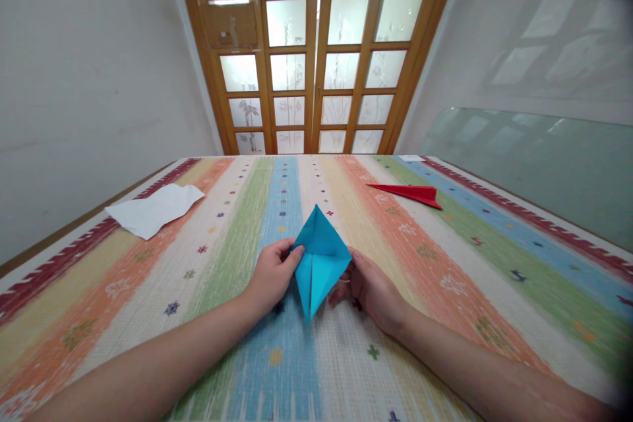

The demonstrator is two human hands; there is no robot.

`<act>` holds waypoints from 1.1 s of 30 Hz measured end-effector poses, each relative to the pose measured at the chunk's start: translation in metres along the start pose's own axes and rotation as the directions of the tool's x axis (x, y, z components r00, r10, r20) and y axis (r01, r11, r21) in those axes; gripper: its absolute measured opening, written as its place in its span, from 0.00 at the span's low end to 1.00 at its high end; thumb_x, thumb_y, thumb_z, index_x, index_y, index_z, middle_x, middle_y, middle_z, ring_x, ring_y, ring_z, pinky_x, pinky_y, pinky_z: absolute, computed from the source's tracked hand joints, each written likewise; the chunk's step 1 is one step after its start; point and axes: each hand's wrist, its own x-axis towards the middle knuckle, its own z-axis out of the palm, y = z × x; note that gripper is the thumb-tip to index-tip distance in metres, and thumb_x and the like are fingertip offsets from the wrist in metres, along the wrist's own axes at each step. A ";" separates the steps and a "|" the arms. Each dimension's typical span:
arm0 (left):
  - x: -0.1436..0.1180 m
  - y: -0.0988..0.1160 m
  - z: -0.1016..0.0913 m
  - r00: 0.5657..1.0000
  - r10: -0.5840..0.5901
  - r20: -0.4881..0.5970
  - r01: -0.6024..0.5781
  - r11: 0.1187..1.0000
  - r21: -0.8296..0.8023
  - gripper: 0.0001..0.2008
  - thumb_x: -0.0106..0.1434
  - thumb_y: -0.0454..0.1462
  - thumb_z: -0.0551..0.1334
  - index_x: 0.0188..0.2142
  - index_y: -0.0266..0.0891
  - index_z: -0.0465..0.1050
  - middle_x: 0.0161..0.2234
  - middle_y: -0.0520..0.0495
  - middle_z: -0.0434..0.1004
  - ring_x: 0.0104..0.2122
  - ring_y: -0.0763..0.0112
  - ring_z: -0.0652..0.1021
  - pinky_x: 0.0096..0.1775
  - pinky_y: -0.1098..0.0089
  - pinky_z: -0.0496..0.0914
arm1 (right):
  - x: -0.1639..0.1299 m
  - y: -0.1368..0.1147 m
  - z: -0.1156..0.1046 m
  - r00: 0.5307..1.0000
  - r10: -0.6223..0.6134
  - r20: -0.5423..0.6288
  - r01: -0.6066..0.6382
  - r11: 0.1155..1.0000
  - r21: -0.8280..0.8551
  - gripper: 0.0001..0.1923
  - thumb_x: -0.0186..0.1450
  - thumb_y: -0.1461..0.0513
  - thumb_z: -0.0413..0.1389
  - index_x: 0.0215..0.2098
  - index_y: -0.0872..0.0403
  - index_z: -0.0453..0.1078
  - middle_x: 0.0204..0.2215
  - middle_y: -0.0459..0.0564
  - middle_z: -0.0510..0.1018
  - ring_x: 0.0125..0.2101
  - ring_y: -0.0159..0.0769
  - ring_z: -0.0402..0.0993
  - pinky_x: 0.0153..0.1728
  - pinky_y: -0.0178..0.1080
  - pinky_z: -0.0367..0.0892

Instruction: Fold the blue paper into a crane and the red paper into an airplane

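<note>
Item: blue paper (320, 257), folded to a kite shape, held just above the striped tablecloth (445, 290) at mid-table, near my edge.

Left hand (271, 275): fingers curled, thumb and fingertips pinching the paper's left corner. Right hand (368, 287): loosely closed on the right corner; I see it mostly from the back.

Handling, as I judge it: light, thin, easily creased or torn; it should hold best at the side corners, clear of the centre seam.

Also present: red folded paper (413, 194) far right; white crumpled sheet (155, 209) far left; wooden doors (316, 66).

Obscured: right fingertips under the paper; paper's underside.
</note>
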 end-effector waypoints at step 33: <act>-0.001 -0.002 0.008 0.953 -0.154 0.262 0.241 0.907 -0.345 0.44 0.51 0.40 0.74 0.63 0.38 0.58 0.40 0.40 0.81 0.37 0.59 0.80 0.39 0.62 0.73 | -0.007 -0.005 0.013 0.996 -0.083 -0.036 0.065 0.934 -0.351 0.36 0.65 0.58 0.60 0.66 0.50 0.50 0.26 0.40 0.68 0.24 0.28 0.64 0.25 0.33 0.59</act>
